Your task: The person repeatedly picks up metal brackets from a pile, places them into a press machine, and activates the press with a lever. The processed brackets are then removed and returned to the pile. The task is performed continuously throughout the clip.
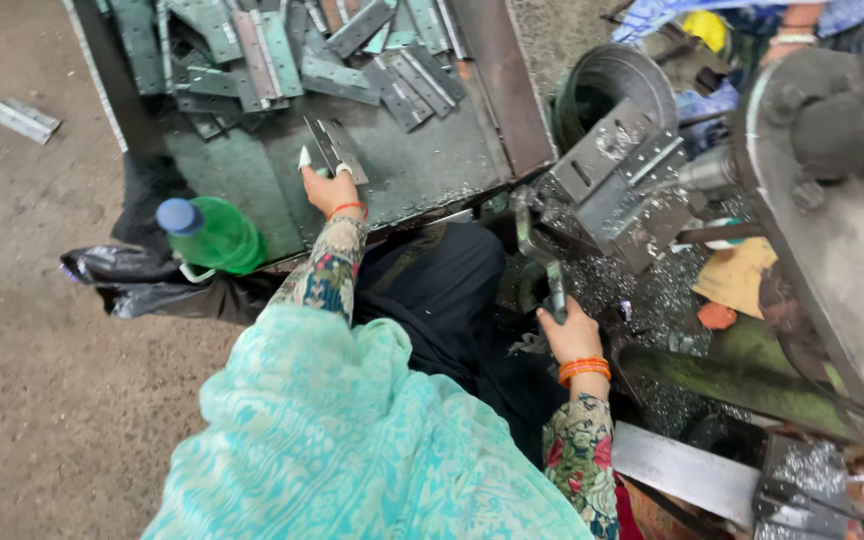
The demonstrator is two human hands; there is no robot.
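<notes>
Here the left hand (330, 188) is closed around a grey metal hinge (332, 148), lifting one end of it off the bare floor of the metal tray (422, 170), just below the loose pile of hinges (292, 50) heaped at the tray's far end. The right hand (570, 335) is gripped around a dark upright handle (555, 290) at the foot of the machine, beside the grey slotted clamp block (620, 180) and the bed of bright metal shavings (652, 290). It looks like the pick-up stage: one piece is being taken from the stock while the machine is held ready. Bringing the hinge across would call for a firm hold and a clean line to the clamp block. A green plastic bottle (214, 235) lies at the tray's near edge, and one stray hinge (24, 119) lies on the dirt floor well apart.
</notes>
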